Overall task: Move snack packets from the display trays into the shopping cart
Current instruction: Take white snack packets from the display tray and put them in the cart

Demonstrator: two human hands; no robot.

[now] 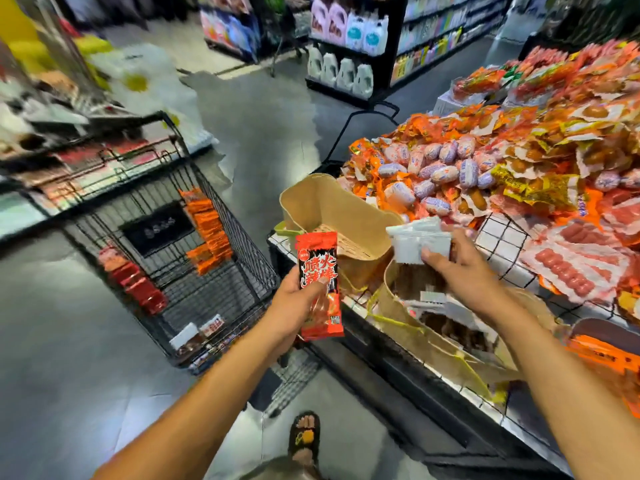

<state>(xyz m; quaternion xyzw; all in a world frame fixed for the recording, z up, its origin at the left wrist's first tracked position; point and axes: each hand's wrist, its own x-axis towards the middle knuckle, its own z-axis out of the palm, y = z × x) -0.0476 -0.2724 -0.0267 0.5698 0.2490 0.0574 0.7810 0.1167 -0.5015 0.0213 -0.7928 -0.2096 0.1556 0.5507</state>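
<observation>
Risk, head view: the red packet [317, 271] is pinned mostly by the thumb of the left hand [301, 303]. It is short of the shopping cart [242, 251] and above bare floor [270, 140], so a loose release here would likely land it outside the wire wall. The fanned white packets [415, 240] in the right hand [464, 271] could shed one back into the tan tray [398, 317] below. Left forearm reaches forward, fingers curled behind the packet; right forearm crosses the display edge, thumb and fingers clamped round the stack, well apart from the cart.
</observation>
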